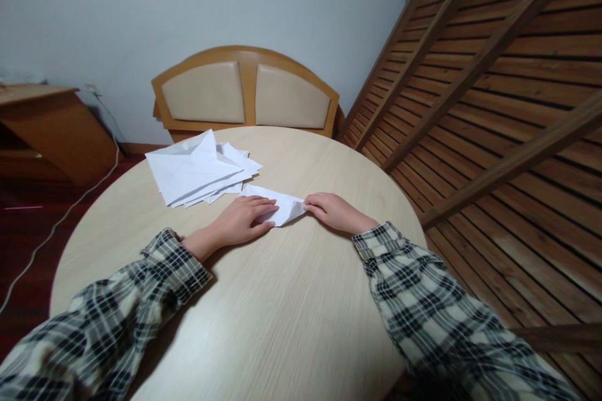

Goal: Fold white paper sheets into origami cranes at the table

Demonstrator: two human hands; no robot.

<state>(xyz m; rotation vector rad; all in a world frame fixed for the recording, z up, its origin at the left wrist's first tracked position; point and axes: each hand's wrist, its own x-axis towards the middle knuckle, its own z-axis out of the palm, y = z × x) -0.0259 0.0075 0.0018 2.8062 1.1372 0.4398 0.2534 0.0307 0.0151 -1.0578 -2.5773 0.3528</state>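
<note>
Head view: two bare hands work over one folded white paper (288, 208) lying on the pale, round wooden surface (282, 313), just beyond its middle. The left hand (239, 220) lies palm down over the left part of the paper, its grip loose and unclosed: the fingers are extended close together across the top, and the thumb reaches out separately along the near edge, with a gap between thumb and forefinger where white paper shows. The right hand (335, 210) has a narrow grip, thumb and forefinger brought together on the pointed right end of the paper, pinching it; its other fingers are curled in, partly hidden from this angle. Between the two hands the paper shows a crease and a slightly raised fold near the right tip. Its far left corner comes very near a loose pile of white papers (197, 166), and whether they touch cannot be told. The pile is fanned unevenly, corners pointing several ways, with one raised peak at the back. Both wrists come out of checked sleeves (414, 288). Past the surface stands a headboard (203, 93) with two cream panels, and a slatted wooden frame (493, 106) leans on the right.
</note>
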